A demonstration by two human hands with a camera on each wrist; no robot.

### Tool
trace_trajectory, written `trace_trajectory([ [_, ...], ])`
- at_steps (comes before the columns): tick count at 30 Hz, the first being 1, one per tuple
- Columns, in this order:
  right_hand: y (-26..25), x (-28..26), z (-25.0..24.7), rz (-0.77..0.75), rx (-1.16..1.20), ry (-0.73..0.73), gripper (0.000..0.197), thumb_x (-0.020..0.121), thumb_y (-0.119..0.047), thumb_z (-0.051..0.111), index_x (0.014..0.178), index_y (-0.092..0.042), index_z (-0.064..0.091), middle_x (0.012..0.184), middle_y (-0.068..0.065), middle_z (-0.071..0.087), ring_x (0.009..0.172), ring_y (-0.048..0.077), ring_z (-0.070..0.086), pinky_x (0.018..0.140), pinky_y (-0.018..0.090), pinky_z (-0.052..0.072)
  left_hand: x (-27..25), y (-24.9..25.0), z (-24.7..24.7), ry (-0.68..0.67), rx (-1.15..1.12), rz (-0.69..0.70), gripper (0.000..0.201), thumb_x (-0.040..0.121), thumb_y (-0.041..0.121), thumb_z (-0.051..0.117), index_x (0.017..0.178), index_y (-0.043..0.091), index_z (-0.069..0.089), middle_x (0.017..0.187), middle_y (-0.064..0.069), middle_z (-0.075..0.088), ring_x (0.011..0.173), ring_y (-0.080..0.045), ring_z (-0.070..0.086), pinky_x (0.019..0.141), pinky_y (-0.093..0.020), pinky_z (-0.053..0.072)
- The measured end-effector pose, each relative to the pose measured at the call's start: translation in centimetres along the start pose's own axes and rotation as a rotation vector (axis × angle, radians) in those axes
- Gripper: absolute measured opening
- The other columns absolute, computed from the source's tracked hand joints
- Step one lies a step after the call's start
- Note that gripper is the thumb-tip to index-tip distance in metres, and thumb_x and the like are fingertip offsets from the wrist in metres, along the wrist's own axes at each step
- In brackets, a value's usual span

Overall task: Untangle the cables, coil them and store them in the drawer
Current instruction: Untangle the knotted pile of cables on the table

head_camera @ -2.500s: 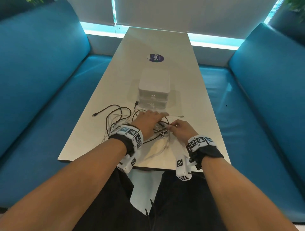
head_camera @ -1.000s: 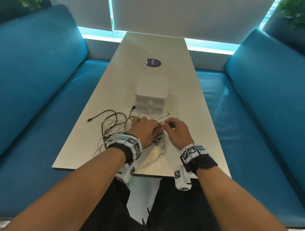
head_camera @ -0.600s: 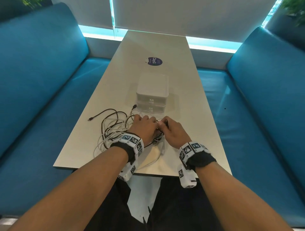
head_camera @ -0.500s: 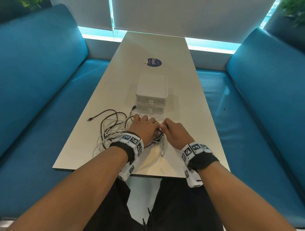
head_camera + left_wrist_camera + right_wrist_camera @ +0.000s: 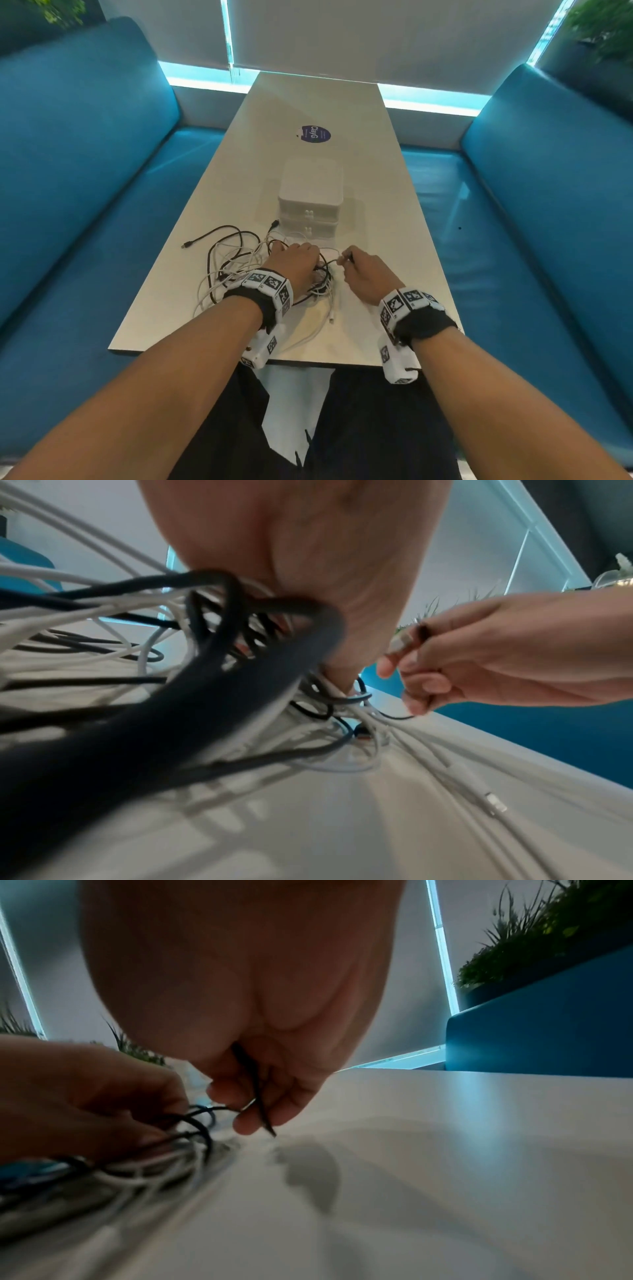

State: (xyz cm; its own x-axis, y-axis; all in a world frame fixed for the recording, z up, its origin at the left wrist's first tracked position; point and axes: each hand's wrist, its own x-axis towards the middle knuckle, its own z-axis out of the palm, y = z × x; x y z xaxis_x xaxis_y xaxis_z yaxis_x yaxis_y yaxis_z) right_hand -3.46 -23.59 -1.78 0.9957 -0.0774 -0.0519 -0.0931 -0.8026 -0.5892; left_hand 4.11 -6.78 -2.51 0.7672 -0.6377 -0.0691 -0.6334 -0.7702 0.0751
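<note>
Seen from the person's head, two bare forearms with marker-covered wristbands reached over the near end of a long white table [image 5: 387, 212]. The left hand [image 5: 295, 265] lay palm-down on a tangle of black and white cables [image 5: 239, 263], its fingers curled into the strands and gripping a bunch of them. Just beside it, not touching, the right hand [image 5: 366, 275] pinched a thin black cable [image 5: 255, 1088] between thumb and fingertips; the left wrist view showed a pale connector [image 5: 400, 642] in that pinch. One white cable end [image 5: 332, 313] trailed toward the table's near edge, and a black plug [image 5: 186, 245] lay out to the left. Just beyond the tangle stood a white two-drawer box [image 5: 310, 198], both drawers closed. Farther along lay a round dark blue sticker [image 5: 313, 133]. Blue upholstered benches [image 5: 85, 154] flanked the table.
</note>
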Motion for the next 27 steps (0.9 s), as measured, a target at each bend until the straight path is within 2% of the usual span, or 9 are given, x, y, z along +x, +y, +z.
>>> trace_trajectory([
  [3,-1.6,0.6,-0.1,-0.018,0.136,0.112,0.021,0.101,-0.018,0.038,0.110,-0.017,0.056,0.085,0.006,0.068,0.077,0.024,0.070,0.074,0.041,0.056,0.2,0.2,-0.3,-0.026,-0.010,-0.029,0.020,0.093,0.034,0.057,0.096,0.022,0.041,0.090,0.005,0.048,0.099,-0.024,0.057,0.097,-0.046,0.031],
  [5,-2.3,0.7,0.0,-0.036,0.189,0.107,0.020,0.102,-0.017,0.039,0.108,-0.017,0.057,0.078,0.002,0.065,0.071,0.023,0.068,0.072,0.044,0.056,0.0,0.3,-0.4,-0.027,0.002,-0.031,0.017,0.094,0.032,0.055,0.101,0.021,0.046,0.092,0.003,0.050,0.101,-0.025,0.057,0.099,-0.047,0.032],
  [9,-2.1,0.6,1.0,-0.078,-0.004,-0.045,0.024,0.100,-0.016,0.042,0.115,-0.014,0.061,0.106,0.010,0.069,0.097,0.029,0.063,0.083,0.036,0.048,-0.3,0.3,0.0,0.001,0.030,0.007,0.027,0.095,0.031,0.051,0.118,0.019,0.051,0.112,-0.002,0.057,0.109,-0.025,0.056,0.099,-0.049,0.034],
  [11,-1.5,0.5,1.8,-0.061,-0.098,-0.109,0.021,0.100,-0.017,0.043,0.108,-0.012,0.061,0.104,0.013,0.069,0.097,0.033,0.063,0.077,0.036,0.045,-0.5,0.1,0.0,0.027,0.005,0.034,0.020,0.095,0.033,0.052,0.111,0.021,0.051,0.110,0.000,0.055,0.107,-0.024,0.055,0.097,-0.047,0.034],
  [13,-1.0,0.5,2.0,-0.042,-0.136,-0.083,0.019,0.101,-0.018,0.045,0.104,-0.010,0.062,0.100,0.014,0.069,0.094,0.034,0.062,0.074,0.036,0.043,-0.7,-0.1,-0.3,0.038,-0.010,0.061,0.018,0.096,0.039,0.052,0.105,0.024,0.051,0.105,0.003,0.055,0.103,-0.022,0.055,0.096,-0.045,0.033],
  [16,-0.6,0.5,1.9,-0.021,-0.061,-0.032,0.019,0.101,-0.022,0.047,0.097,-0.012,0.063,0.089,0.008,0.068,0.086,0.030,0.061,0.069,0.033,0.040,-1.1,-0.6,-0.4,0.051,0.007,0.079,0.033,0.100,0.053,0.034,0.101,0.027,0.054,0.097,0.004,0.059,0.094,-0.020,0.055,0.096,-0.045,0.032],
  [19,-0.9,0.8,1.6,-0.015,-0.063,-0.080,0.019,0.101,-0.026,0.048,0.091,-0.014,0.059,0.084,0.003,0.062,0.081,0.026,0.059,0.066,0.031,0.035,-1.3,-0.8,-0.1,0.081,0.099,0.082,0.042,0.104,0.050,0.018,0.100,0.029,0.054,0.094,0.004,0.060,0.093,-0.021,0.056,0.095,-0.046,0.030],
  [24,-0.9,1.0,1.3,0.016,-0.078,-0.144,0.017,0.100,-0.028,0.050,0.106,-0.015,0.059,0.099,0.007,0.067,0.086,0.022,0.058,0.070,0.031,0.039,-1.1,-0.6,-0.4,0.037,0.118,0.123,0.034,0.101,0.046,0.033,0.116,0.036,0.062,0.105,0.004,0.058,0.103,-0.021,0.054,0.096,-0.048,0.026],
  [27,-0.6,0.9,1.4,0.043,-0.064,-0.140,0.019,0.100,-0.030,0.050,0.108,-0.014,0.058,0.100,0.007,0.065,0.087,0.022,0.058,0.070,0.031,0.038,-1.1,-0.7,-0.9,0.007,0.116,0.146,0.029,0.099,0.043,0.042,0.114,0.038,0.066,0.103,0.006,0.058,0.102,-0.020,0.053,0.095,-0.047,0.026],
])
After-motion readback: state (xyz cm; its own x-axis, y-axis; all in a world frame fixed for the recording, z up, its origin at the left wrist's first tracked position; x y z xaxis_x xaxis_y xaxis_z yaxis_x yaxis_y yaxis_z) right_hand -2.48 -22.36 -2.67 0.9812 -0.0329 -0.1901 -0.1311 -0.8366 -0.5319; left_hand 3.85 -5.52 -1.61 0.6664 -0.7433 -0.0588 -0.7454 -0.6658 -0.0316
